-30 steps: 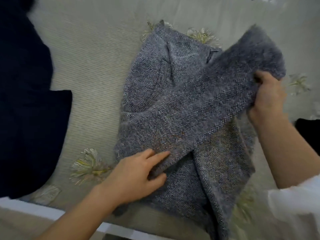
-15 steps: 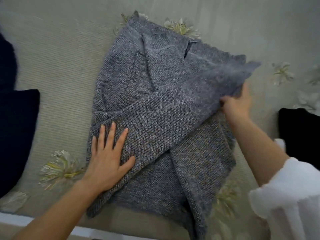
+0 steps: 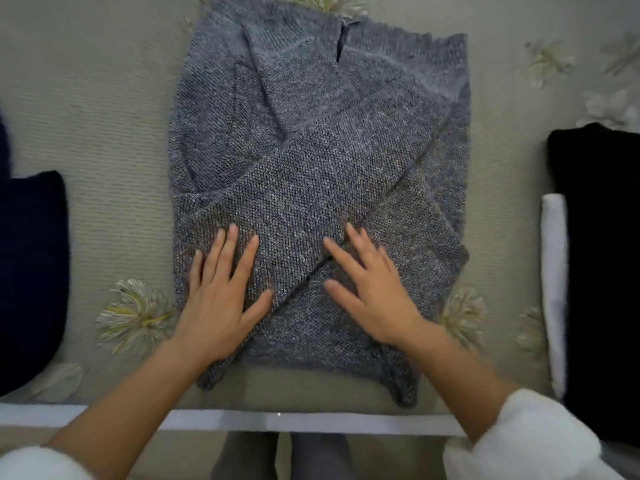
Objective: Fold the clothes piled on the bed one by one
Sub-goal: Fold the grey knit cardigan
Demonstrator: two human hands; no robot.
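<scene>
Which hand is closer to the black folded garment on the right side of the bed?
Right. The right hand rests on the grey sweater, apart from the black garment; the left hand lies farther left on the same sweater.

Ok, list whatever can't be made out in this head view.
Head view only.
Grey sweater: far edge cut by the frame top; left hand and right hand, flat, cover its near part.
Navy garment: cut off by the left edge, too dark to identify.
Black garment: cut off by the right edge, folds lost in darkness.
</scene>
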